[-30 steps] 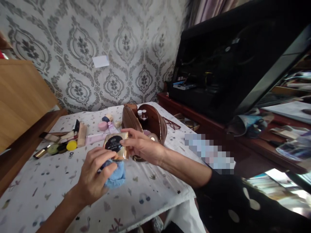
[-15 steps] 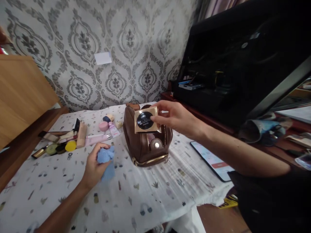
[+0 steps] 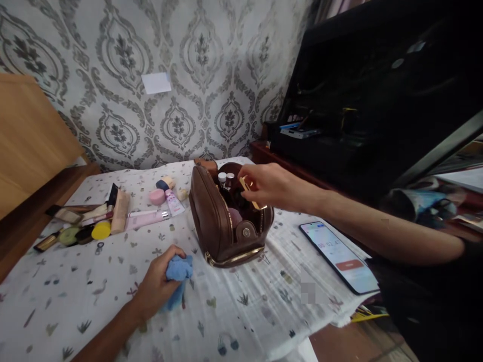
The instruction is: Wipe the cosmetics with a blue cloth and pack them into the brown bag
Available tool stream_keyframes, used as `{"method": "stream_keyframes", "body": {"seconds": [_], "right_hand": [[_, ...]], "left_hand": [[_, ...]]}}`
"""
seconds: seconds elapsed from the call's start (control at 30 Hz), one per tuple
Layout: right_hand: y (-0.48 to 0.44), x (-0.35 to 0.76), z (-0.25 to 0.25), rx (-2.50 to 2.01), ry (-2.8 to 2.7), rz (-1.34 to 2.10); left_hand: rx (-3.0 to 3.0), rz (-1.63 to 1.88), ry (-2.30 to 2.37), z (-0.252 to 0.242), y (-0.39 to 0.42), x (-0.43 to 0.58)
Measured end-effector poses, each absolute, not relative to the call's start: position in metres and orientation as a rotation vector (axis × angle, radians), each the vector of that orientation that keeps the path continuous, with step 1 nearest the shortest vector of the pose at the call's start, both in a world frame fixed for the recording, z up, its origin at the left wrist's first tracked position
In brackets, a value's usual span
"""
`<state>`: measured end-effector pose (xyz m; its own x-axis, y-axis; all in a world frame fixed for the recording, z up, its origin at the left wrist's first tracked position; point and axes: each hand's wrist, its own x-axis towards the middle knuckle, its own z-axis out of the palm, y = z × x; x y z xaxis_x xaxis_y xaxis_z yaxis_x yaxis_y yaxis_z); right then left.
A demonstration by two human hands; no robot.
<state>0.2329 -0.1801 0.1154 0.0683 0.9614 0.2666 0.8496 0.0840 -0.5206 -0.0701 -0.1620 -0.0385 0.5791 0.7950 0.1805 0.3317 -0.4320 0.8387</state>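
A brown makeup bag with gold zips stands unzipped on the patterned cloth. Bottles with pale caps show inside it. Over the right side of its opening, my right hand is closed on a gold compact, now turned edge-on and partly hidden by the fingers. To the left and nearer me, my left hand is closed around a crumpled blue cloth, just above the table.
Assorted cosmetics, among them a yellow-lidded jar and a pink tube, lie at the left. A phone rests on the right edge of the table. A large black screen stands behind it.
My right hand has turned the gold compact from face-on to edge-on and brought it into the bag's opening. My left hand, still gripping the blue cloth, has shifted right and nearer me.
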Motion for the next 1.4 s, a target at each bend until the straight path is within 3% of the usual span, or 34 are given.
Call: {"method": "stream_keyframes", "body": {"seconds": [0.17, 0.47, 0.73, 1.13, 1.27, 1.4], "right_hand": [[-0.177, 0.214, 0.109, -2.059, -2.047, 0.017], [-0.167, 0.192, 0.105, -2.218, -2.216, 0.039], [-0.162, 0.176, 0.118, -2.431, -2.550, -0.149], [-0.157, 0.181, 0.114, -2.433, -2.555, -0.023], [-0.158, 0.187, 0.116, -2.434, -2.521, 0.006], [-0.158, 0.192, 0.114, -2.396, -2.521, 0.003]], "left_hand": [[2.032, 0.711, 0.900, -0.038, -0.161, -0.070], [2.056, 0.705, 0.884, -0.040, -0.160, -0.071], [2.017, 0.614, 0.893, -0.041, -0.160, -0.073], [2.104, 0.617, 0.866, -0.047, -0.161, -0.075], [2.277, 0.776, 0.659, -0.021, -0.157, -0.075], [2.548, 1.031, 0.456, 0.050, -0.148, -0.042]]}}
